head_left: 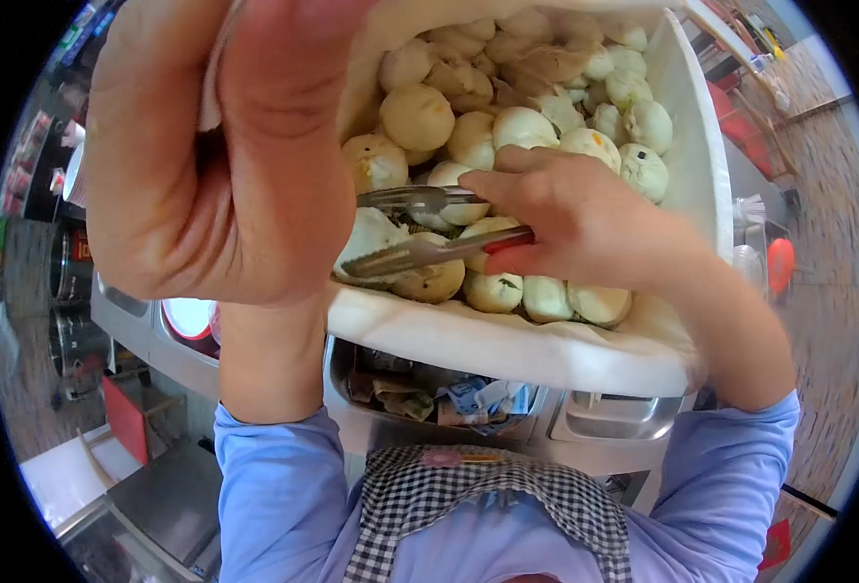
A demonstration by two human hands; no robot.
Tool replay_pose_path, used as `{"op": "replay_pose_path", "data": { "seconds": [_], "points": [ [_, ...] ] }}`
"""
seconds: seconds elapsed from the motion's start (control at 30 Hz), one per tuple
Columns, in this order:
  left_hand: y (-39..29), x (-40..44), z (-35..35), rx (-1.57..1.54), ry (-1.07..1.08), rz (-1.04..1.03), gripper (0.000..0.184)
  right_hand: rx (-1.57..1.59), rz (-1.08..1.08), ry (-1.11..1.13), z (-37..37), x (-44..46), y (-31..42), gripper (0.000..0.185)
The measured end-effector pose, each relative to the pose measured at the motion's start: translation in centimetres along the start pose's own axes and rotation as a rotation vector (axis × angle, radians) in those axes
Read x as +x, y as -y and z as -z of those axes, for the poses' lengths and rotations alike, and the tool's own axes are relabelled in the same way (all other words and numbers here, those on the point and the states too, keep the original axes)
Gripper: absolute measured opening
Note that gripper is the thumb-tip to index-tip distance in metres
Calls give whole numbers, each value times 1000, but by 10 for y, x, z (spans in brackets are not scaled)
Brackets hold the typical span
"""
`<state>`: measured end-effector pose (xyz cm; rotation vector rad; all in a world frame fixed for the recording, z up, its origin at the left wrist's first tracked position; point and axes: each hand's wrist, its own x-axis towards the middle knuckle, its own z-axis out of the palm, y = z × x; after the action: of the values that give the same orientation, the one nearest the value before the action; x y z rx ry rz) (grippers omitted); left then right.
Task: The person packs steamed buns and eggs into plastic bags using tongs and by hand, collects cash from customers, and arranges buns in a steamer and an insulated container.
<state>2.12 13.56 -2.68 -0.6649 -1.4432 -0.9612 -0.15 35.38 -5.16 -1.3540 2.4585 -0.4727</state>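
My right hand (570, 214) grips a pair of metal tongs (420, 255) with a red part at the handle. The tongs' arms are spread around the near-left steamed buns (429, 277), low in a large container lined with white cloth (507, 342). Round white buns fill it, a few with dark or orange spots. Very close to the camera, my left hand (225, 165) is raised over the container's left side with its fingers curled. A thin pale edge shows between those fingers; what it belongs to cannot be made out. The hand hides the container's left part.
Below the container, a metal bin (439, 394) set in the counter holds banknotes and papers. To its right is a steel pan (614, 416). A red folding chair (126, 418) stands at the lower left. On the right are a red round item (780, 265) and cups.
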Motion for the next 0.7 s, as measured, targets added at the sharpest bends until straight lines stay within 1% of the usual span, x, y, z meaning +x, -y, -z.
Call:
{"op": "replay_pose_path", "data": {
  "seconds": [0.13, 0.23, 0.3, 0.33, 0.43, 0.53, 0.63, 0.7],
  "points": [
    [-18, 0, -19, 52, 25, 30, 34, 98, -22, -52, -14, 0, -17, 47],
    [-30, 4, -21, 136, 23, 68, 33, 507, -453, 181, 2, -5, -17, 47],
    [1, -4, -9, 3, -47, -55, 28, 542, -353, 101, 18, -23, -27, 49],
    [2, -6, -8, -5, -40, -55, 27, 560, -302, 63, 26, -34, -32, 50],
    [2, -6, -8, -11, -24, -56, 23, 440, -267, 15, 54, -70, -29, 54],
    [-1, -5, -8, 24, 1, -56, 21, -19, -195, 85, 58, -89, -12, 51],
    [-4, -2, -6, 75, 49, -82, 20, -340, -105, 130, 24, -89, -4, 55],
    [-3, -1, -5, 93, 73, -123, 19, -331, -143, 142, 20, -91, -3, 55]
  ]
}}
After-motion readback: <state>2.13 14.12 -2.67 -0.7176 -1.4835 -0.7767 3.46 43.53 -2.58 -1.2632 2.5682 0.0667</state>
